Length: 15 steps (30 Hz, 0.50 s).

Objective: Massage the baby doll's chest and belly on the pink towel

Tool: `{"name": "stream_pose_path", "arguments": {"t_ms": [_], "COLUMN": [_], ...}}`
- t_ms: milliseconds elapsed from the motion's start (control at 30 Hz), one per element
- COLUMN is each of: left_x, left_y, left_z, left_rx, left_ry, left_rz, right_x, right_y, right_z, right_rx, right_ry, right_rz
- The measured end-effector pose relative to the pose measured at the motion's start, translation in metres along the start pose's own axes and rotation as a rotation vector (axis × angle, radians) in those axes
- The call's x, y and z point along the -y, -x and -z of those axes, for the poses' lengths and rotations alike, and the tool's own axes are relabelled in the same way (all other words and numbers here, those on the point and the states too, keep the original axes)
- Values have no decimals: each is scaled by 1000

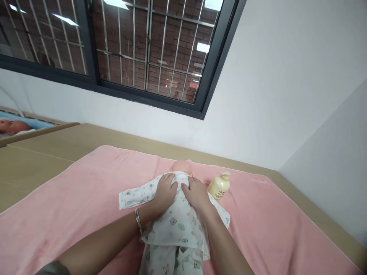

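Observation:
A baby doll [182, 166] lies on a pink blanket [100, 183], its head towards the wall. It wears a white long-sleeved shirt [179, 225] with small animal prints and matching trousers [162, 259]. My left hand [166, 193] rests flat on the shirt near the doll's left-side shoulder in the picture, thumb apart from the fingers. On the opposite shoulder lies my right hand [196, 194], also open, its thumb pointing inwards. Both sleeves spread outwards. Whether the doll lies face up or face down I cannot tell.
A pale yellow pump bottle [219, 186] stands on the blanket just right of my right hand. The blanket covers a wooden tabletop [94, 133] against a white wall [258, 95]. Above is a dark-framed barred window [149, 49]. Another doll [13, 126] lies at the far left.

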<state>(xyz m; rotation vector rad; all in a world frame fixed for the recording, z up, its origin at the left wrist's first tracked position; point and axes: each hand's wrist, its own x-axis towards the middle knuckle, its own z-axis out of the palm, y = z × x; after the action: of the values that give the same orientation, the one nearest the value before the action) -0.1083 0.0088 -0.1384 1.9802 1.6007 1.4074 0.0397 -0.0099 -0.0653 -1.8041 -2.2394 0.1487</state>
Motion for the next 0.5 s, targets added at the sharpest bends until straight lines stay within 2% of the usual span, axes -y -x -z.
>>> {"name": "stream_pose_path", "arguments": {"t_ms": [167,267,400,500], "left_x": [-10,-14,-13,-7], "left_y": [10,11,4,-1], "left_z": [2,7,13,13], "left_rx": [47,72,102,124], "left_ry": [-207,-220,-208,-242], "left_rz": [-95,-110,-50,-54], "right_x": [-8,-9,2,15], "right_y": [0,3,14,25], "right_z": [-1,-5,-10,-12], "right_rx": [21,-14,4,26], "right_ry": [-65,-64,-16,1], "right_rz": [16,48,21,22]}}
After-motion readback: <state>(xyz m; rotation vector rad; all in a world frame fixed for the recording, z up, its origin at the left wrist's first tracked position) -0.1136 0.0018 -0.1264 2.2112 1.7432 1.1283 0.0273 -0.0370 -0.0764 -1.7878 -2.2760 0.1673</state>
